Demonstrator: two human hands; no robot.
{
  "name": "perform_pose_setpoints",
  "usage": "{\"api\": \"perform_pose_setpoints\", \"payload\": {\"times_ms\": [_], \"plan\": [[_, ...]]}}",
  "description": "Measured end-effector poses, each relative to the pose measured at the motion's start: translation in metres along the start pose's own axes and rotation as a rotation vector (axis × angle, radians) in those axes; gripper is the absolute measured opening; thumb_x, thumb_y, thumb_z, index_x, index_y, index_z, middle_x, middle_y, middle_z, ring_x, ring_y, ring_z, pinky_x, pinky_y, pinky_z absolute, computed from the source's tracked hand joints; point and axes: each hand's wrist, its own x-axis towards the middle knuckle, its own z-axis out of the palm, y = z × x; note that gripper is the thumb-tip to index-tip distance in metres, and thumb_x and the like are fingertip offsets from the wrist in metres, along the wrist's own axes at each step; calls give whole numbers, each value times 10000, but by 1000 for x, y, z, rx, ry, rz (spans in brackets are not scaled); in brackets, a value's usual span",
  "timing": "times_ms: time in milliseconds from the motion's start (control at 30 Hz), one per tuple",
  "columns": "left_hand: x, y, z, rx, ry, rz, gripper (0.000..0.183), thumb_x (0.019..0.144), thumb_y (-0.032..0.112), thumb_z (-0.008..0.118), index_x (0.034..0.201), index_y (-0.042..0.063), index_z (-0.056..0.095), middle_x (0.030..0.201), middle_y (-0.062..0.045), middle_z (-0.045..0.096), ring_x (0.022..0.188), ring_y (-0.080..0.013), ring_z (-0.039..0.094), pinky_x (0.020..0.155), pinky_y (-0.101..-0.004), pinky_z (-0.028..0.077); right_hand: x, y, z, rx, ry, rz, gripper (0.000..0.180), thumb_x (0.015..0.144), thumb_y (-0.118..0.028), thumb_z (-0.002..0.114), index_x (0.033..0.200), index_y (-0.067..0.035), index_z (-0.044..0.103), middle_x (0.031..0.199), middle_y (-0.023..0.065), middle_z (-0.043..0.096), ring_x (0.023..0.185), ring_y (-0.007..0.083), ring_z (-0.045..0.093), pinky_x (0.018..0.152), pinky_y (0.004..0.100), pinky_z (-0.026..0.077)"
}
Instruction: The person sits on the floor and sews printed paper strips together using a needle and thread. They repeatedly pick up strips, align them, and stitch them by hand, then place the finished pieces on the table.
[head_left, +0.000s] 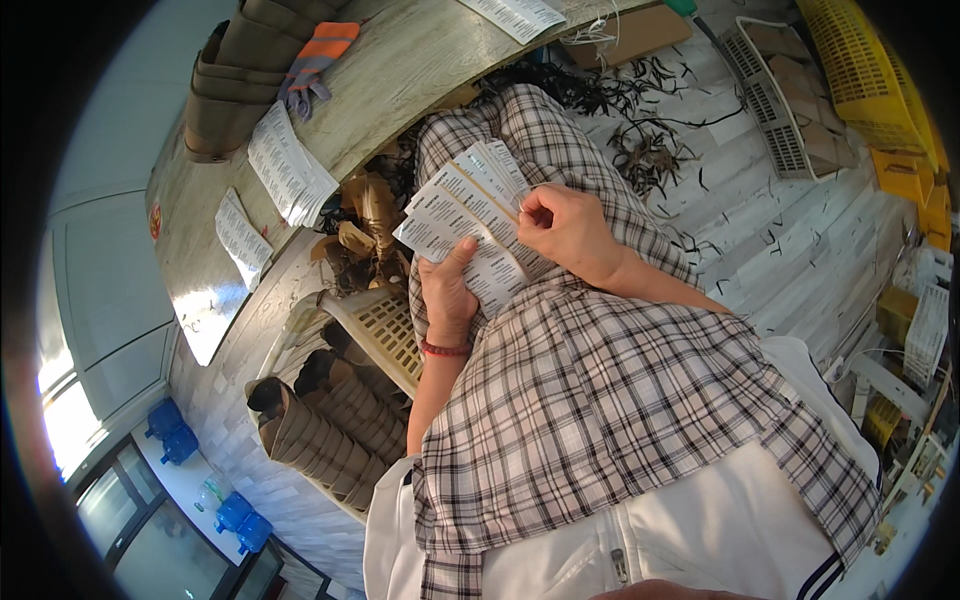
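Several overlapping white printed sheets (472, 217), bearing rows of small dark writing, lie fanned above my lap. My left hand (450, 289) grips their lower left part, the thumb on top; a red bead bracelet circles that wrist. At the sheets' right edge is my right hand (570, 229), its thumb and forefinger pinched together; whether a sheet's edge is between them I cannot tell. A checked apron (585, 390) covers my lap beneath both hands.
On the wooden table (390, 82) are stacked brown pieces (240, 82), a grey-and-orange glove (319, 64) and printed sheets (289, 169). A plastic basket (382, 322) of nested brown pieces stands at my left. Dark scraps (649, 154) litter the floor; yellow crates (874, 82) stand at right.
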Motion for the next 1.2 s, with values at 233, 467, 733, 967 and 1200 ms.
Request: {"api": "perform_pose_setpoints", "payload": {"times_ms": [233, 467, 733, 967, 1200], "plan": [[0, 1, -3, -42, -20, 2, 399, 837, -34, 609, 1219, -16, 496, 1149, -149, 603, 995, -246, 613, 871, -348, 520, 5, 11, -20, 477, 0, 438, 119, 872, -98, 592, 895, 12, 630, 777, 17, 628, 659, 57, 542, 616, 231, 478], [2, 2, -4, -31, -48, -21, 409, 849, 57, 636, 1214, -51, 485, 1144, -171, 601, 995, -280, 614, 865, -385, 529, 9, 10, -28, 802, -82, 454, 117, 903, -115, 612, 925, 0, 611, 754, 0, 574, 635, 54, 504, 611, 195, 438], [4, 2, -8, -80, -72, -51, 407, 864, 46, 605, 1237, -43, 468, 1152, -172, 592, 1016, -285, 609, 885, -390, 520, 8, 0, -26, 550, -235, 535, 133, 863, -120, 665, 903, 5, 641, 790, 21, 633, 642, 58, 532, 598, 185, 445], [6, 0, -17, -76, -72, -69, 404, 872, 44, 592, 1245, -39, 464, 1165, -166, 588, 1031, -284, 602, 895, -396, 512, 1, -8, -12, 209, -213, 304, 181, 834, -162, 674, 915, -1, 652, 783, 80, 668, 676, 138, 629, 609, 249, 505], [4, 3, -11, -111, -47, -74, 376, 855, 7, 608, 1210, -21, 491, 1129, -149, 611, 992, -244, 622, 871, -337, 528, -1, -14, -11, 41, -173, 155, 159, 845, -150, 675, 889, -1, 645, 762, 69, 666, 678, 107, 620, 602, 238, 499]]}}
